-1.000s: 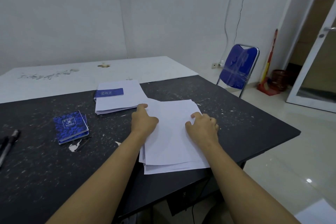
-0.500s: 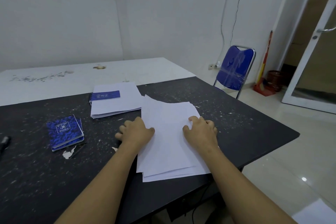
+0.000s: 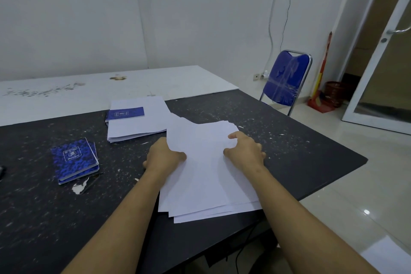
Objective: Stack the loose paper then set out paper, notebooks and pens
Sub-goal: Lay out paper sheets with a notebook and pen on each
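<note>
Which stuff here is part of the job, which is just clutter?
Job: loose paper, gripped by left hand and right hand; neat paper stack; small notebook on it; blue notebooks.
Clutter: blue chair; basket; torn scrap.

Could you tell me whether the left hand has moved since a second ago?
Yes: the left hand, holding the loose white sheets, has drawn back slightly toward the person, away from the neat white paper stack.
</note>
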